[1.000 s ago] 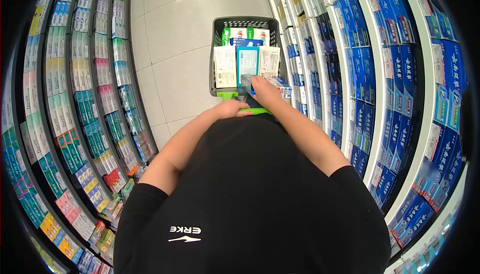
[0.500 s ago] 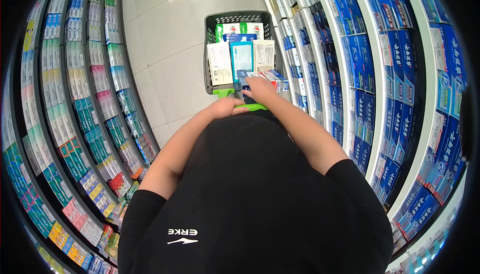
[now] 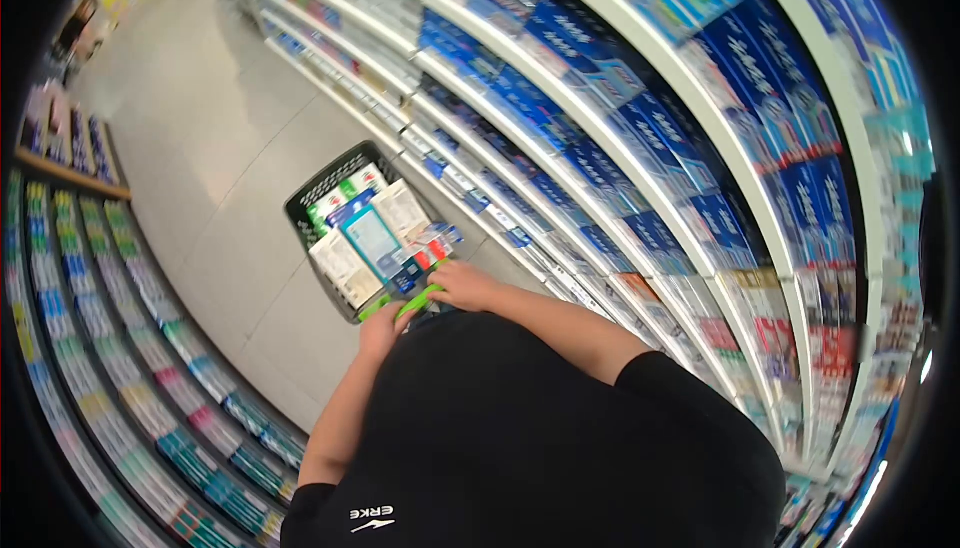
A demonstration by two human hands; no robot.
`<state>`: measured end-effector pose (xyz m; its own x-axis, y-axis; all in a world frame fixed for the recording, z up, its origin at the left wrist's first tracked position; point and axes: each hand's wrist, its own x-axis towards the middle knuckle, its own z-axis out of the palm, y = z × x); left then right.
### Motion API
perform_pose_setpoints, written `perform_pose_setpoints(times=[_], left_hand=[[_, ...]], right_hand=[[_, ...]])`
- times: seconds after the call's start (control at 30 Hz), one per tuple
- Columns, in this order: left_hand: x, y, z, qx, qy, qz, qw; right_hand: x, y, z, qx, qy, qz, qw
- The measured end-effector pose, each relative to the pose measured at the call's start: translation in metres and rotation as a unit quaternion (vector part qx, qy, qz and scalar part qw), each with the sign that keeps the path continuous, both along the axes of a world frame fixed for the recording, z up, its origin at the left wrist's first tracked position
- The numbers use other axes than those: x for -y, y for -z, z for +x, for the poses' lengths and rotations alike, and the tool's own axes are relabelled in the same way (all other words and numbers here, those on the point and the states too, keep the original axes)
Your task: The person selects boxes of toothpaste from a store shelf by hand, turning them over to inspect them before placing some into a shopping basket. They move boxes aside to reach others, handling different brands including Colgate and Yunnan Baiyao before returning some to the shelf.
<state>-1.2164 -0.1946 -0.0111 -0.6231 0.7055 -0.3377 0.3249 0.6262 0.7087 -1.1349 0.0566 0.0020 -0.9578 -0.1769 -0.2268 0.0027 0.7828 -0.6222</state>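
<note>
A black perforated shopping basket (image 3: 322, 180) with a green handle (image 3: 418, 301) is in front of me at floor level. My left hand (image 3: 383, 328) is wrapped round the left part of that handle. At its right end my right hand (image 3: 464, 286) is closed on the handle, close to the nearest boxes. Inside the basket lie a teal-edged box (image 3: 371, 243), a pale box (image 3: 345, 270) on the left and another cream box (image 3: 402, 211) on the right. Green-and-white packs (image 3: 345, 193) fill the far end. A red-and-white box (image 3: 432, 252) and a dark blue box (image 3: 405, 275) sit nearest my hands.
White shelves with blue boxed goods (image 3: 570, 33) curve along my right. Grey shelves of packaged toothbrushes (image 3: 165, 358) run on the left, with a wood-edged display (image 3: 75, 176) beyond them. Tiled floor (image 3: 215, 148) stretches ahead. A person (image 3: 78, 28) is blurred at far left.
My right hand has come off the boxes in the basket and onto the green handle. The view has turned to the right; my left hand stays on the handle.
</note>
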Motion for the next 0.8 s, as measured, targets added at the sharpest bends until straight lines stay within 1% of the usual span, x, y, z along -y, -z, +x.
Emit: perform_pose_setpoints(times=[0.1,0.2,0.23,0.33,0.37,0.47,0.5,0.53,0.6,0.7,0.8], left_hand=[[-0.001,-0.002,0.001,-0.030,0.007,-0.004,1.000],[-0.002,-0.004,0.007,-0.055,-0.016,-0.006,0.998],[-0.004,-0.007,0.010,-0.067,-0.019,0.006,0.998],[-0.012,-0.028,0.023,-0.085,-0.028,-0.033,0.995],[-0.012,-0.022,0.029,-0.113,-0.031,-0.024,0.993],[-0.021,-0.020,0.052,-0.222,-0.035,-0.062,0.972],[-0.026,-0.017,0.065,-0.293,-0.027,-0.106,0.950],[-0.032,-0.024,0.078,-0.288,-0.034,-0.126,0.949],[-0.042,-0.018,0.109,-0.353,-0.079,-0.067,0.930],[-0.050,-0.018,0.140,-0.319,-0.102,-0.097,0.937],[-0.051,-0.018,0.158,-0.296,-0.096,-0.098,0.945]], right_hand=[[-0.009,0.000,0.001,0.006,-0.023,-0.028,0.999],[-0.008,0.004,0.003,0.018,-0.020,-0.018,0.999],[-0.007,0.004,0.006,0.006,-0.019,-0.004,1.000],[-0.009,0.003,0.018,0.016,-0.010,0.012,1.000],[-0.010,0.023,0.018,0.012,-0.015,-0.002,1.000],[-0.015,0.004,0.020,0.051,-0.040,0.026,0.998],[-0.017,0.000,0.024,0.055,-0.045,0.030,0.997],[-0.018,0.003,0.027,0.044,-0.052,0.027,0.997],[-0.023,0.006,0.039,0.031,-0.060,0.021,0.997],[-0.029,0.006,0.065,0.016,-0.046,-0.005,0.999],[-0.036,0.006,0.087,-0.006,-0.046,-0.023,0.999]])
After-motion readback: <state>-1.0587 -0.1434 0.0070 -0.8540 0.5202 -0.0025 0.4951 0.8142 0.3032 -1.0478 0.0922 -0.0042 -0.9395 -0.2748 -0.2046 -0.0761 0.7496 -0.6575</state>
